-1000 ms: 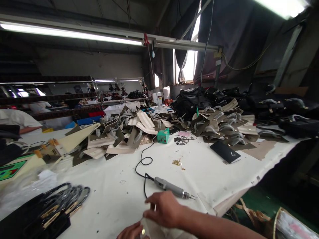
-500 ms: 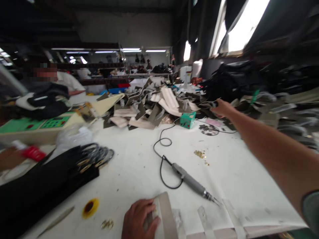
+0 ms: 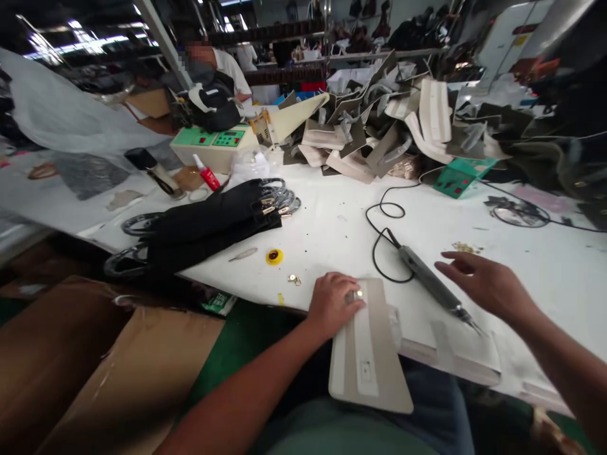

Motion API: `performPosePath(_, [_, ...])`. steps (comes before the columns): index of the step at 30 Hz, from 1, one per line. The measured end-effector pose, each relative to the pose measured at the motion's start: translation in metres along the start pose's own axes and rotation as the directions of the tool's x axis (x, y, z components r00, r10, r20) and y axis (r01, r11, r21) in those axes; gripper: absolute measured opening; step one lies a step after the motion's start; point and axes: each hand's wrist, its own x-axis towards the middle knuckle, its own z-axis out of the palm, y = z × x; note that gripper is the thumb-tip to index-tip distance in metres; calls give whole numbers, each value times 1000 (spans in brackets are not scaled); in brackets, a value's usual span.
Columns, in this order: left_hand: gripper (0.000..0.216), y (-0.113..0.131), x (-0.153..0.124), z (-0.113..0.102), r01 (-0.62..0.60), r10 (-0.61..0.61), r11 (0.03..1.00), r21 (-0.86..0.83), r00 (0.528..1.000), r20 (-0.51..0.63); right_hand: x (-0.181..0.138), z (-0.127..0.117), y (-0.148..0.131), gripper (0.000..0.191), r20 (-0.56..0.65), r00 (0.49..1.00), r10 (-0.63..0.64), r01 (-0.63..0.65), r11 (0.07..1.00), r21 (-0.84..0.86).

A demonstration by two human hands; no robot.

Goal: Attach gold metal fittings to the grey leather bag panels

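The beige panel [image 3: 367, 354], a flat tapered piece with a pale strip down its middle, lies half on the white table [image 3: 332, 234] and half over its near edge toward the person's lap; the left hand [image 3: 334, 303] presses its top end flat, fingers bent down around a small brass fitting there. It looks light, fairly stiff and smooth, so it is probably best held flat near that top end. At two o'clock from it the right hand [image 3: 484, 287] hovers with fingers loosely spread, holding nothing, above the corded grey hand tool [image 3: 434, 287], and farther off at twelve o'clock sits a heap of similar cut pieces [image 3: 379, 136].
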Motion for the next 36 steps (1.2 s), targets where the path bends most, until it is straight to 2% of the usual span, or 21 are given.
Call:
performPosePath(2, [27,-2,0,1,-15,15,1000,6,1000,-5,-26,13,-11,45,4,1000,-9,9,1000,3])
performPosePath(5, [26,-4,0,3,-43,43,999,14,999,-21,-46,25,-16,44,-61,998,-15,12,999,-45])
performPosePath(8, [26,-4,-1,4,-58,60,998,34,998,-38,-53,29,-18,42,-93,995,-33,21,991,-132])
performPosePath(12, [25,-4,-1,2,-75,77,996,46,996,-44,-51,32,-25,48,-28,999,17,-22,980,-200])
performPosePath(15, [24,-3,-1,2,-84,86,995,48,995,-46,-39,32,-31,57,9,996,91,-90,992,-85])
performPosePath(18, [25,-4,0,2,-78,80,996,52,996,-50,-29,28,-39,44,60,991,123,-130,983,127])
performPosePath(20, [25,-4,0,3,-72,75,996,52,996,-47,-27,24,-48,39,118,988,99,-125,964,235])
performPosePath(21, [25,-4,0,3,-71,73,996,53,996,-44,-27,22,-55,40,132,988,79,-121,927,355])
performPosePath(22, [25,-4,0,4,-70,72,996,54,997,-40,-29,21,-64,40,134,990,53,-115,847,519])
performPosePath(23, [25,-4,0,4,-69,71,996,55,997,-37,-31,21,-76,37,116,993,29,-102,714,693])
performPosePath(25, [25,-3,0,4,-67,69,996,55,997,-30,-35,25,-104,31,36,999,28,-44,370,928])
performPosePath(26, [25,-3,1,4,-65,67,996,53,997,-28,-37,29,-118,30,-6,999,48,-6,245,970])
performPosePath(27, [25,-3,1,4,-63,65,997,51,997,-28,-38,33,-133,29,-44,997,69,30,193,981])
performPosePath(31, [27,-3,1,4,-61,62,997,45,998,-29,-39,57,-172,36,-130,986,104,105,214,971])
performPosePath(36, [26,-3,0,5,-61,62,997,38,998,-31,-37,80,-177,37,-157,985,72,129,303,944])
